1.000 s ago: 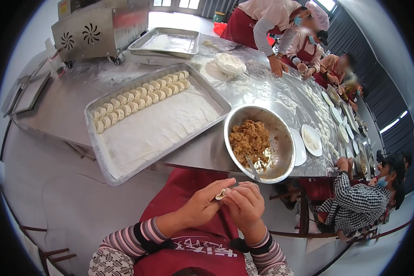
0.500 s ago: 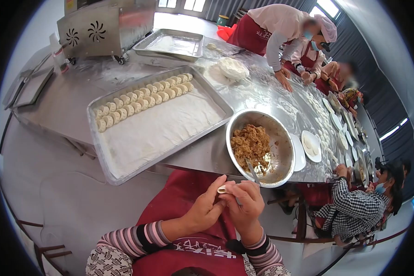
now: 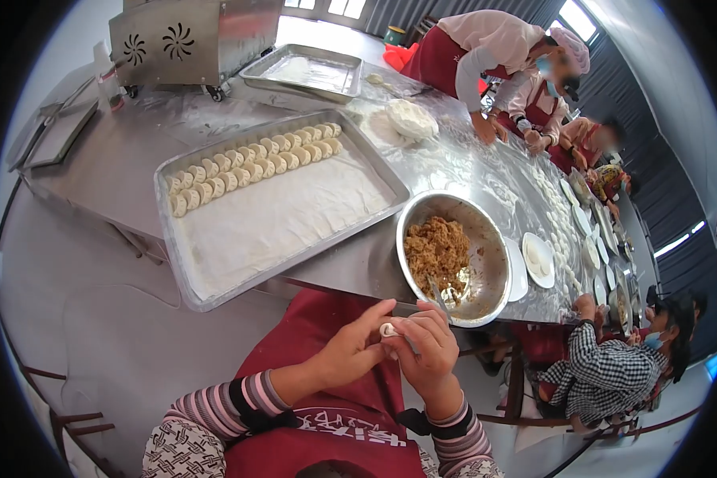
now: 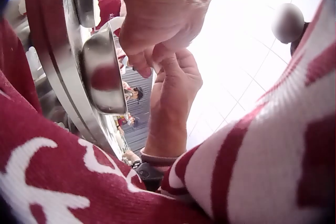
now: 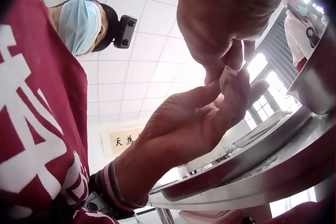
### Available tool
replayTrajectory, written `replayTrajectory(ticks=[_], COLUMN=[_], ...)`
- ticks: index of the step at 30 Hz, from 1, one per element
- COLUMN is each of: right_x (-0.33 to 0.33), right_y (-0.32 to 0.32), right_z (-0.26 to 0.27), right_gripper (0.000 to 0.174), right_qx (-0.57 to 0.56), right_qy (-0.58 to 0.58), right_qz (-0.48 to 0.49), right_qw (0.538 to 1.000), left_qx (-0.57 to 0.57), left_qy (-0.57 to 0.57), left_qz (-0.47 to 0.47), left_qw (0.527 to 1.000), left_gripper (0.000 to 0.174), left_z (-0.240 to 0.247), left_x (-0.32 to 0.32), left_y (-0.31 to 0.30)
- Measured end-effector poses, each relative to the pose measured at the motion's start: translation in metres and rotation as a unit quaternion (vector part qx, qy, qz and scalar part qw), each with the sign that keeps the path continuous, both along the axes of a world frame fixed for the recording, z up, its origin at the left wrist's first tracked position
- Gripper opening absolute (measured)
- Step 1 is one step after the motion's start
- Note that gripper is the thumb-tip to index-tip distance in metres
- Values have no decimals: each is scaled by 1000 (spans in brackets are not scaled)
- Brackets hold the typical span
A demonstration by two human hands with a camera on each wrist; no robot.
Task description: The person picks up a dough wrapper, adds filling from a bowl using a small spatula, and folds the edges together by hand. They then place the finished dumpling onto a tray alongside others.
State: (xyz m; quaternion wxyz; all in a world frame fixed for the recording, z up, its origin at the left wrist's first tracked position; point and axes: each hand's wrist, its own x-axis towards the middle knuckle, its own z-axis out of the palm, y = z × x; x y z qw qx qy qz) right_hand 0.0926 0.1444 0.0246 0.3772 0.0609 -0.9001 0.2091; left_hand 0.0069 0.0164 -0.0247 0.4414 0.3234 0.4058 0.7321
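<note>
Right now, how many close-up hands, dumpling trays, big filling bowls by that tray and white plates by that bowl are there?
Hands, left hand and right hand: 2
Dumpling tray: 1
Filling bowl: 1
White plates: 2
Total: 6

Head view high, facing forward-down; wrist views close, low, facing upward; all share hands, bowl.

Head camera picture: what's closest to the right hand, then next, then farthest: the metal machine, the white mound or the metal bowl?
1. Metal bowl: just ahead of the right hand.
2. White mound: beyond the bowl.
3. Metal machine: far back, on the left.
</note>
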Motion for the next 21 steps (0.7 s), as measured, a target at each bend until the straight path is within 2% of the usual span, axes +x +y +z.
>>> replayTrajectory(ticks=[1,3,4,6,7,9,13,15,19,21], right_x=[0,0,-2,-9,-11,-16,-16,-15,-14,-13], right_y=[1,2,-1,-8,-4,10,10,6,0,-3], right_z=[1,4,10,26,23,13,13,12,7,8], right_gripper=[29,33,33,33,33,33,30,23,17,15], right_qx=[2,-31,-30,-128,-129,-116,-106,-115,-125,-145], right_qy=[0,-22,-22,-115,-115,-157,-156,-140,-123,-114], right_qz=[1,-8,-7,28,27,146,159,138,137,147], right_qw=[1000,999,999,985,985,970,969,974,975,972], left_qx=[2,0,1,11,11,-3,-30,-10,-5,-6], left_qy=[0,-66,-65,-11,-11,12,9,-45,-27,4], left_qz=[1,-47,-46,-18,-19,-28,-17,-22,-28,10], left_qw=[1000,997,997,1000,1000,1000,999,999,999,1000], left_gripper=[51,41,41,30,30,23,17,15,17,18], left_z=[1,3,2,-3,-5,-9,-2,-2,-3,3], left_x=[-2,-7,-7,-5,-5,-6,-6,-4,-2,1], left_y=[1,2,2,1,0,0,-3,-3,-5,-6])
